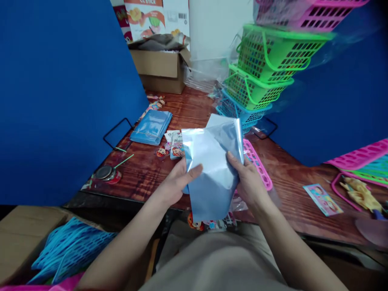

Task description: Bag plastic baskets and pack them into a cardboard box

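Note:
A shiny bluish plastic bag (212, 178) is stretched upright in front of my body, above the table's near edge. My left hand (178, 182) pinches its left side, thumb in front and fingers behind. On the opposite side my right hand (245, 173) grips the edge the same way, with the thumb on the film. Behind the bag, a pink perforated plastic piece (260, 169) is partly covered. Printed cartoon cards (176, 147) lie just left of it, and more printed pieces (195, 223) show under its lower edge.
A folded stack of blue plastic bags (151, 127) lies at left, near a lidded jar (108, 174). Bagged baskets (260, 87) tower at back right. A cardboard box (160, 68) stands behind. Blue panels (60, 89) flank the table. At right lie a printed card (323, 199) and a doll (360, 192).

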A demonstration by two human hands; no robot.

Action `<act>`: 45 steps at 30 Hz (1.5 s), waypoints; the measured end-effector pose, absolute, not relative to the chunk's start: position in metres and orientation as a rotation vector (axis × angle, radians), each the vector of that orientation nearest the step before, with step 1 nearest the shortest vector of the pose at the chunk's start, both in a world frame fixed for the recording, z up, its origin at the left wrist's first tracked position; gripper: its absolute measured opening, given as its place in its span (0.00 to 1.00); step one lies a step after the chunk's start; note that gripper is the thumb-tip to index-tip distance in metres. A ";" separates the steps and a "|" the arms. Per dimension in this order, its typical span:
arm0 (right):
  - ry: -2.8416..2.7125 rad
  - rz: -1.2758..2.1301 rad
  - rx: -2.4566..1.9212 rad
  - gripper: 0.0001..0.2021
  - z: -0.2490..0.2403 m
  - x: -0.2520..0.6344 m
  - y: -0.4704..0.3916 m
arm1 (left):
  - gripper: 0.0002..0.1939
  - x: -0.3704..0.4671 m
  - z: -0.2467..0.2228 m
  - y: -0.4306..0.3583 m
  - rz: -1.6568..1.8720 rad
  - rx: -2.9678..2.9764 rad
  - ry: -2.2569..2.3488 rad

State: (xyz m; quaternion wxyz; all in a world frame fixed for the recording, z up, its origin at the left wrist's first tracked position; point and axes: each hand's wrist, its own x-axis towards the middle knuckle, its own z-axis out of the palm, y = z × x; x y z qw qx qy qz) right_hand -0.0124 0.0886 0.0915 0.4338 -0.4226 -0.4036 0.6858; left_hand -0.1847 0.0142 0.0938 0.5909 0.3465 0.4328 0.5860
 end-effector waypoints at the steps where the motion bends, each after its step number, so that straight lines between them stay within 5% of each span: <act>1: -1.025 1.734 -1.063 0.26 0.087 -0.014 0.087 | 0.35 -0.185 0.090 0.011 1.390 0.831 1.058; 15: -1.656 1.519 -1.031 0.41 0.031 -0.032 0.058 | 0.22 -0.221 0.072 -0.012 1.490 0.734 1.365; 22: -2.034 0.763 -0.830 0.38 0.043 -0.031 0.052 | 0.15 -0.251 0.104 -0.034 0.830 1.617 1.814; 25: -2.248 0.640 -0.637 0.29 0.048 -0.030 0.056 | 0.22 -0.235 0.108 -0.042 0.442 1.890 1.846; 27: -2.382 0.686 -0.555 0.21 0.041 -0.029 0.057 | 0.22 -0.225 0.105 -0.045 0.250 1.955 1.887; 31: -2.437 0.860 -0.593 0.19 0.020 -0.022 0.054 | 0.14 -0.226 0.093 -0.053 0.106 2.025 2.019; 37: -2.223 1.140 -0.753 0.06 0.011 -0.014 0.052 | 0.21 -0.267 0.080 -0.072 0.042 2.015 2.178; 45: -1.997 1.358 -0.995 0.15 0.002 -0.012 0.050 | 0.18 -0.299 0.079 -0.105 0.489 1.834 2.028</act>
